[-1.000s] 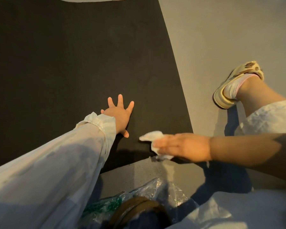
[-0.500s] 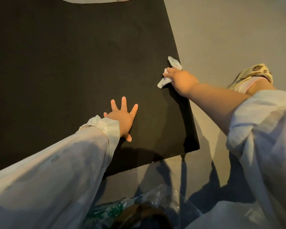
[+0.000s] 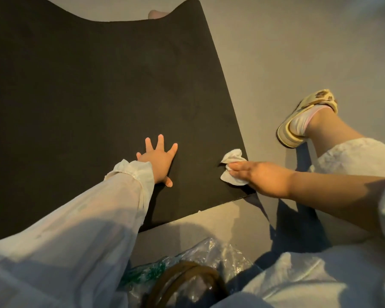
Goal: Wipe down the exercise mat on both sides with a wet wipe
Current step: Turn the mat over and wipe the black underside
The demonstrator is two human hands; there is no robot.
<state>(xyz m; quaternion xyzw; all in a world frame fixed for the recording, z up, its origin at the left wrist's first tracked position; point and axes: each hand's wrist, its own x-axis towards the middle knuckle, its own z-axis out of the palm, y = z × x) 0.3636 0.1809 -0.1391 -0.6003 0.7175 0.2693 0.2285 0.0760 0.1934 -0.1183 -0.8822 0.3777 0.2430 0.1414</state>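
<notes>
Floor [image 3: 309,52], grey and smooth, fills the space all around. On it lies the big flat black exercise mat [image 3: 87,96]; its far end is bent up in a wavy line. The mat's near right corner is close to the person's knees. A long white sleeve [image 3: 80,218] covers the left arm. A crinkly clear plastic bag [image 3: 220,256] with some green on it sits near the bottom, with brown round straps [image 3: 187,274] over it. A cream slipper [image 3: 307,121] with brown spots is on a foot on the floor, right of the mat. The right hand [image 3: 262,176] is at the mat's near right corner, with flat fingers pressing the wipe down. The left hand [image 3: 159,158] lies flat on the mat, fingers spread wide. The small white crumpled wet wipe [image 3: 231,161] is on the mat by its right edge, partly under the right hand.
</notes>
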